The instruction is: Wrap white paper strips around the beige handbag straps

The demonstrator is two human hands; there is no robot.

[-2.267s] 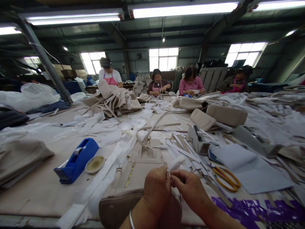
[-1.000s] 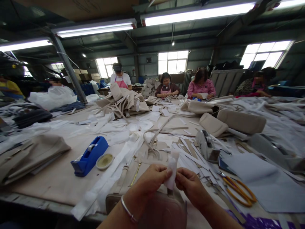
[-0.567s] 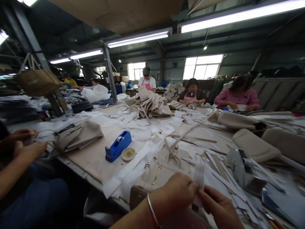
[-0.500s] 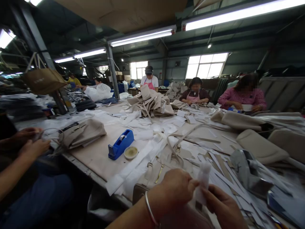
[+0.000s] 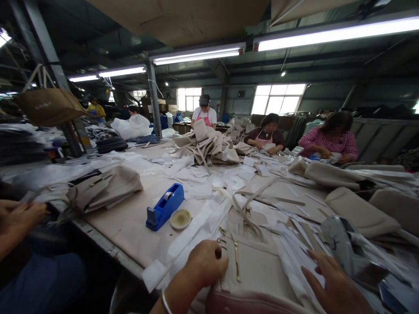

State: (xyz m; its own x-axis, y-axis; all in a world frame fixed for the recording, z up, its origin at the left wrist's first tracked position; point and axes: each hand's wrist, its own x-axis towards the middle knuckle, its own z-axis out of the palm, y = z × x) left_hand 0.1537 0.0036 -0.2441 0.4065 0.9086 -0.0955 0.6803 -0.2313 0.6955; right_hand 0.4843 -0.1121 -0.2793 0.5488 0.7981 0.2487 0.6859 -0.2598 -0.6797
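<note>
Because the left hand [image 5: 207,261] curls its fingers inward at the side of the beige bag [image 5: 262,268], whatever lies within them is hidden, and I cannot tell whether they grip the bag's edge. The bag lies on the worktop [image 5: 127,229] between the two hands, its near end cut off below; a gold zipper pull [image 5: 236,261] shows just right of the left fingers. The right hand [image 5: 342,285] is held with fingers spread apart, nothing visible between them, its wrist out of view. Left of those fingers, overlapping paper strips [image 5: 296,257] are hard to separate; just beyond them stands a grey tape dispenser [image 5: 352,250]. Well left of the left fingers, a co-worker's hands [image 5: 24,220] are blurred and cut off.
</note>
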